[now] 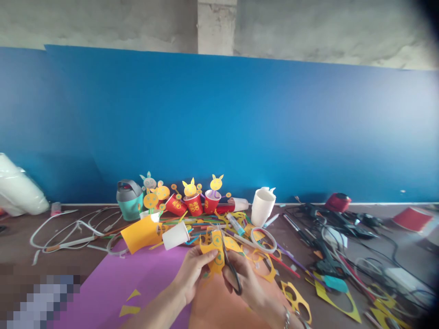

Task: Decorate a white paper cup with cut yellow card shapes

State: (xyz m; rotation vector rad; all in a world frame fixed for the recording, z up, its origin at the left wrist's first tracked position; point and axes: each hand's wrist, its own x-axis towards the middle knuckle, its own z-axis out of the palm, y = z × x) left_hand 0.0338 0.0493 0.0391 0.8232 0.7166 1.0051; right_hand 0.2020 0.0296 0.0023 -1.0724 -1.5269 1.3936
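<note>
A purple paper sheet (144, 283) covers the brown table (41, 256) under the hands. Above it, the left hand (194, 274) pinches a yellow paper cut-out (214, 249) between thumb and fingers — the right hand (245, 281) grips black-handled scissors (230, 265), blades into the cut-out.
</note>
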